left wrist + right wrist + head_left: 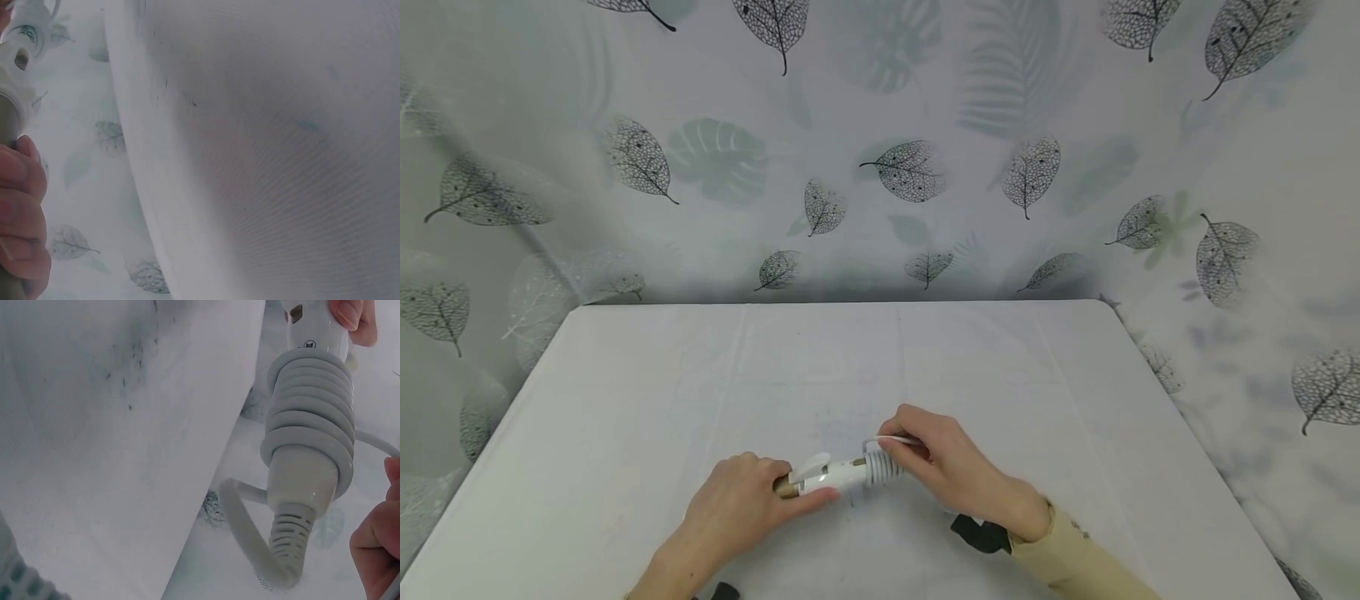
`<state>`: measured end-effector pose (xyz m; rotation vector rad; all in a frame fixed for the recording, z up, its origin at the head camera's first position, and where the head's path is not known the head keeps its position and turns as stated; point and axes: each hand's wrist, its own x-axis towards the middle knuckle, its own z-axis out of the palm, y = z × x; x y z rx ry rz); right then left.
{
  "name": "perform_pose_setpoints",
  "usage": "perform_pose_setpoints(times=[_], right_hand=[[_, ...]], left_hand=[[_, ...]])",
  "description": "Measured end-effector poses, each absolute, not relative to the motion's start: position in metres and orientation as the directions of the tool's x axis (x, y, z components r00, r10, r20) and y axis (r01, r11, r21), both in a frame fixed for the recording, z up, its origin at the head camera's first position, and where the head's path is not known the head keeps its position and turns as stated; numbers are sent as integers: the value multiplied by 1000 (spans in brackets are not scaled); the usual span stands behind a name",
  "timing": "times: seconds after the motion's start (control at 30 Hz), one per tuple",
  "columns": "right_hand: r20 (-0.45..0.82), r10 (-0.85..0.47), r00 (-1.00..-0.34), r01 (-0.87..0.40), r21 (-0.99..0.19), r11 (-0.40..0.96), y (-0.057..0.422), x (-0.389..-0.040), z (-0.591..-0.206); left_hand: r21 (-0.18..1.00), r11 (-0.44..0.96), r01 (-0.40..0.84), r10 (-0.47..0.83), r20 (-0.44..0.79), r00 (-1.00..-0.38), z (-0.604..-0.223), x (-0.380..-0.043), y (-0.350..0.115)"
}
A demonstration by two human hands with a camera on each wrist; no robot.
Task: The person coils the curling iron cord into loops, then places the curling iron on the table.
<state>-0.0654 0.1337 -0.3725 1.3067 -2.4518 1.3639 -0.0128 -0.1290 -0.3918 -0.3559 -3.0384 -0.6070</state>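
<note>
A white curling iron [833, 477] with a gold-brown barrel is held above the white table. My left hand [737, 498] grips it around the barrel, with the thumb stretched along the white handle. Several coils of its pale grey cord [309, 406] wrap the handle's far end in the right wrist view. From those coils a length of cord runs to my right hand [951, 462], which pinches it between thumb and fingers. Near the strain relief, the cord bends back in a loop. The left wrist view shows curled fingers [22, 215] around the barrel, whose lower part they hide.
The white-covered table [820, 358] spreads beneath both hands, with small dark marks on its cloth. A leaf-patterned sheet [865, 108] hangs behind it and down both sides. Dark bands [981, 533] show near the wrists.
</note>
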Motion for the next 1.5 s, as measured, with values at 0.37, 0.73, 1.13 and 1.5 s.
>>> perform_pose_setpoints(times=[0.37, 0.73, 1.13, 1.5], right_hand=[[483, -675, -558, -769, -607, 202, 125, -50, -377], [553, -607, -571, -798, -548, 251, 125, -40, -377], [499, -599, -626, -729, -647, 222, 131, -33, -382], [506, -663, -552, -765, -624, 161, 136, -35, -395]], left_hand=[[364, 911, 194, 185, 59, -981, -391, -13, -131], [388, 911, 144, 132, 58, -990, -389, -15, -138], [445, 893, 61, 23, 90, -996, -383, -18, -140], [476, 879, 39, -28, 133, -991, -380, -18, -144]])
